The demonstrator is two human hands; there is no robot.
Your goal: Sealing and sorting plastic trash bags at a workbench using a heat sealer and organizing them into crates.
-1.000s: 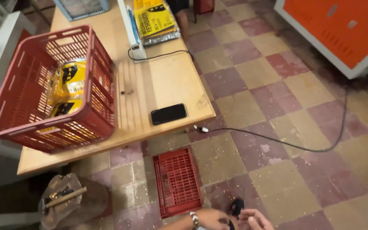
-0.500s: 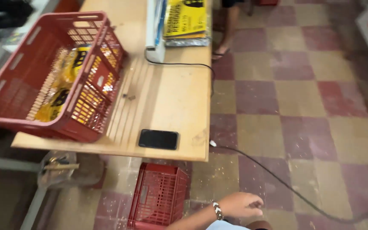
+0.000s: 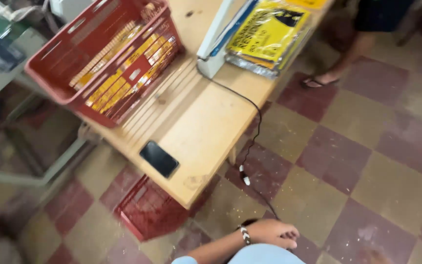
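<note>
Hand (image 3: 272, 232) near black cable (image 3: 251, 146)

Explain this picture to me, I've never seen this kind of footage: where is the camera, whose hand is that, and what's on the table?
There is no machine here: a person wears a camera on the head, looking down. One view only. At the bottom edge is a closed hand with a beaded wristband, low over the checked tile floor; which hand it is and whether it holds anything cannot be told. The light wooden table carries a red plastic basket of yellow packets, a flat black phone, a white device and a stack of yellow bags. A black cable hangs to the floor. A second red crate sits under the table. Another person's sandalled foot stands beyond.
</note>
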